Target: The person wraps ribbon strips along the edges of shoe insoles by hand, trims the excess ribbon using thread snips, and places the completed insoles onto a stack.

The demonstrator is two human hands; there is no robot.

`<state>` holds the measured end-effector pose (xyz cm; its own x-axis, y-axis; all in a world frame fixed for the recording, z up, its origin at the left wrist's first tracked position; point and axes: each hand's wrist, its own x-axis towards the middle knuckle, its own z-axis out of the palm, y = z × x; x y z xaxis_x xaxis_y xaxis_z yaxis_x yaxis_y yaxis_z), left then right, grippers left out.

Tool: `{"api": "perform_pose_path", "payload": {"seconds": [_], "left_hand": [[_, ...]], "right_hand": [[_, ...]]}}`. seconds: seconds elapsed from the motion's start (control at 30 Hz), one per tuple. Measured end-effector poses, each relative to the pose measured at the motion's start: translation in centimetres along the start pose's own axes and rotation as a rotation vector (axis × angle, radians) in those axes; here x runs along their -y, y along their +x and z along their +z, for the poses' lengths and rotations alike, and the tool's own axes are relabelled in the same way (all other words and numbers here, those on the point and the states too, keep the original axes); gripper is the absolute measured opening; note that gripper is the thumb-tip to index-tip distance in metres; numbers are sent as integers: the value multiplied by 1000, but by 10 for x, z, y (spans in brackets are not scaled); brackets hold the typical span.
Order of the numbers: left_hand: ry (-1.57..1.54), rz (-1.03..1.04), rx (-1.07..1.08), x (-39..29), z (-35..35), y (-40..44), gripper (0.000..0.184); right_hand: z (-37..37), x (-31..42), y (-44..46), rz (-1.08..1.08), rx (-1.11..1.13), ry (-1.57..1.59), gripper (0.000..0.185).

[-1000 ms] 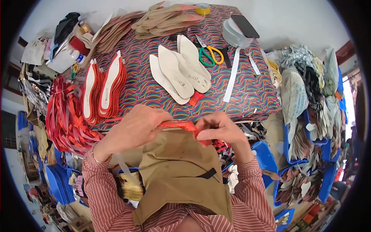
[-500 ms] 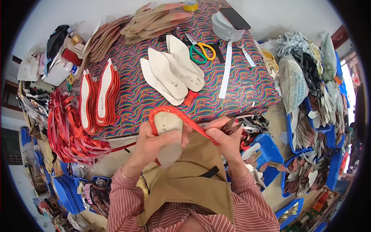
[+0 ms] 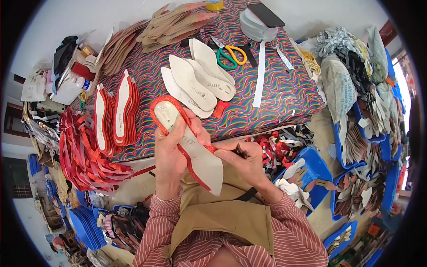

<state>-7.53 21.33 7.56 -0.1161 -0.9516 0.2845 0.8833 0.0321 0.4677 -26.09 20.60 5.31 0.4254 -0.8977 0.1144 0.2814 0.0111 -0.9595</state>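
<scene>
A white insole [image 3: 200, 158] is upright in my left hand [image 3: 171, 149], its rounded heel toward the table and its pointed tip toward my apron. Red glittery strip [image 3: 159, 100] runs around the heel and down the left edge. My right hand [image 3: 242, 162] pinches the red strip at the insole's right edge, and a small dark object [image 3: 241, 151] sits among its fingers. Beyond my hands, white insoles [image 3: 191, 84] lie on the patterned table [image 3: 275, 113] beside a small red piece [image 3: 219, 109]. Red-edged insoles [image 3: 123, 107] are stacked further left.
Scissors [image 3: 231, 57], a white tape roll [image 3: 257, 27] with a phone [image 3: 266, 14] on top, and yellow tape [image 3: 214, 5] lie at the back. Red strips [image 3: 84, 155] hang at the table's left. Blue bins [image 3: 318, 171] with cut pieces stand at the right.
The insole has come into view in my left hand, then risen up and left, showing its full length. The red strip, earlier stretched between both hands, now lies along the insole's edge.
</scene>
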Motion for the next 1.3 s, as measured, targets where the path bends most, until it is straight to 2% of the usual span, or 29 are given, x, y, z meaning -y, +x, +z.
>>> {"api": "perform_pose_path", "payload": {"seconds": [0.2, 0.33, 0.5, 0.53, 0.67, 0.87, 1.03, 1.17, 1.2, 1.3], "left_hand": [[-209, 12, 54, 15, 4, 4, 20], [563, -1, -248, 28, 30, 2, 18], [743, -81, -433, 27, 11, -6, 14], [740, -78, -433, 24, 11, -4, 14], [411, 217, -427, 7, 17, 9, 13], [373, 343, -422, 13, 20, 13, 13], [430, 377, -550, 23, 20, 10, 16], [339, 109, -493, 33, 38, 13, 26], [339, 108, -490, 35, 35, 10, 26], [300, -85, -374, 45, 8, -4, 33]], "right_hand": [[-10, 14, -3, 48, 82, -80, 3], [-17, 2, 10, -146, 58, -197, 5], [-13, 5, 19, 75, -50, 108, 3], [-14, 7, 18, 75, -48, 105, 3], [-23, 21, -2, 196, -150, 175, 4], [-10, 25, -15, 257, -186, 218, 3], [-19, 20, -8, 235, -76, 139, 3], [-26, 13, -3, 255, -77, 66, 3], [-28, 12, -2, 252, -79, 65, 3], [-34, 11, 3, 251, -32, 87, 3]]}}
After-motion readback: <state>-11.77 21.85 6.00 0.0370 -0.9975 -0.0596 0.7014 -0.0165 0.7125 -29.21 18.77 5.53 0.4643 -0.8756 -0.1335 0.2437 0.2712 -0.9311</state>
